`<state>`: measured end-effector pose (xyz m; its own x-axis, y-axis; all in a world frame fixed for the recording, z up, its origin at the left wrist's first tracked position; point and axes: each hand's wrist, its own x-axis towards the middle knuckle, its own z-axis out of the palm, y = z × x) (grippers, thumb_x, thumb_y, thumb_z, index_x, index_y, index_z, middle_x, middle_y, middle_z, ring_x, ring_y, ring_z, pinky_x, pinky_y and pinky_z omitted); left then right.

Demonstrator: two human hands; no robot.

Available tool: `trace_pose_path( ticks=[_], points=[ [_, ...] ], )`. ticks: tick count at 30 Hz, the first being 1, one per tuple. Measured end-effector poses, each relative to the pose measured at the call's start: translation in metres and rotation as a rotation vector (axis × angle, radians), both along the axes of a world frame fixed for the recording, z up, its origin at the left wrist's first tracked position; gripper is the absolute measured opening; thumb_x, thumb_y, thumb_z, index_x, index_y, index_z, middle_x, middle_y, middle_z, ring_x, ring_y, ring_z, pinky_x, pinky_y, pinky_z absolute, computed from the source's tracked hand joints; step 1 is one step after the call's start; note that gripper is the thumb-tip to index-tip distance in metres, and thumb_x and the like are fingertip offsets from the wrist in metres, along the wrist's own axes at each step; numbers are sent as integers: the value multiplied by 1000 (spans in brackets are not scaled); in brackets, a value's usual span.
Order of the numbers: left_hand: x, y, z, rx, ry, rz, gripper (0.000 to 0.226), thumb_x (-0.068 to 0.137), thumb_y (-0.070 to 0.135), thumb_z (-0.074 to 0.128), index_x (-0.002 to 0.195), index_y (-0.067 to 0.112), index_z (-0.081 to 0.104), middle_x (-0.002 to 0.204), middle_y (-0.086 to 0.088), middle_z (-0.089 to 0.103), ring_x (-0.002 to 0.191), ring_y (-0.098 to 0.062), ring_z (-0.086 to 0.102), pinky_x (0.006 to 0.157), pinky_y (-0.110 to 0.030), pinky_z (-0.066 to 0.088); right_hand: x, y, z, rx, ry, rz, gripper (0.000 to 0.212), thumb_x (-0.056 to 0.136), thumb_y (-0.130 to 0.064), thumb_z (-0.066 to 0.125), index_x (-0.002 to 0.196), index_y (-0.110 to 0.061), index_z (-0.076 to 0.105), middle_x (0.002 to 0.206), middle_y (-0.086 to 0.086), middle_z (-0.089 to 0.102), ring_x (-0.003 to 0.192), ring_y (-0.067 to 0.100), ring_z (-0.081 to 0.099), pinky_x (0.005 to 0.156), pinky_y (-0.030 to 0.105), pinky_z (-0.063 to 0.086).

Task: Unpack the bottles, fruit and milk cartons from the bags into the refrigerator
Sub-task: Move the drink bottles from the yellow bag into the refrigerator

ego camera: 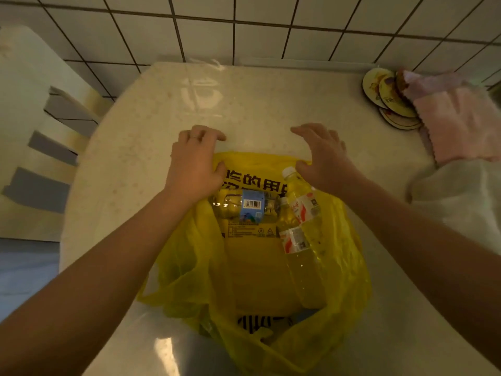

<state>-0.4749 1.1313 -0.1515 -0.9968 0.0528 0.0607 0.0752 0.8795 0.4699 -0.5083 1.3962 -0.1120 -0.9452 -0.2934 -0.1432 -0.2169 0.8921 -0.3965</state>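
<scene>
A thin, crinkled yellow plastic bag [257,270] lies open toward the glossy tabletop's [257,104] front edge. It holds a clear blue-labelled bottle [249,206] on its side and two red-and-white-labelled bottles [303,210] of pale liquid. At its far rim the right hand [325,158] spreads relaxed fingers. The left hand [193,164] has curled fingers, and I cannot tell whether it grips the rim.

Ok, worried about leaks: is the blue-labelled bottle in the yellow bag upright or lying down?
Lying down: the blue-labelled bottle lies on its side inside the open yellow bag, barcode facing up.
</scene>
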Motion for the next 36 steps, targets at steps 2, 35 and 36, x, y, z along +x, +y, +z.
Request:
trace_pose_path(
  ticks=[2,35,36],
  points=[
    [19,7,5,129,-19,-157,39,84,23,71,120,19,58,123,-1,53,114,-22,49,91,-37,45,21,-6,8,-58,101,158,51,85,-18,63,135,-23,56,134,0,52,122,26,47,103,45,38],
    [135,26,44,203,71,-28,33,90,40,69,110,15,64,97,-6,64,94,-26,57,76,-37,46,153,9,51,-473,319,-368,60,72,-31,86,124,-19,58,110,-5,63,95,13,59,76,25,43],
    [143,30,49,222,97,-11,33,90,40,70,108,14,64,93,-4,63,91,-26,56,75,-37,45,161,11,59,-538,358,-375,60,71,-34,85,123,-19,58,109,-4,64,95,15,61,77,30,48]
  ],
)
